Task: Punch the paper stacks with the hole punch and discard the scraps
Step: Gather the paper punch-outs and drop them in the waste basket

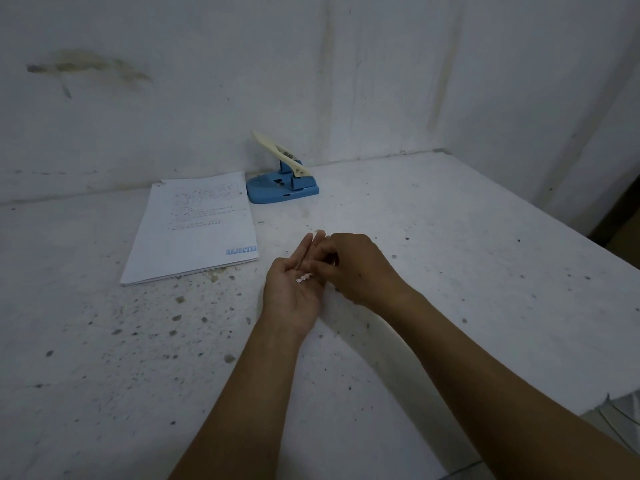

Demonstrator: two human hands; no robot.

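So the person's left hand (290, 294) lies palm up just over the table (460, 278), fingers straight and together, basically working as a little tray for a few white paper scraps (304, 278) sitting in the palm. The right hand (358, 268) is right against it with its fingers curled down toward those scraps. It looks like it's pinching or nudging them, but honestly nobody could tell from this angle whether there's one between the fingertips. The paper stack (194, 230) is parked off to the left, flat, with a blue "REJECTED" stamp at its near corner. The blue hole punch (282, 185) sits just beside its far corner by the wall, lever up, nobody touching it. Looks like the scrap-gathering step, tossing them comes next.
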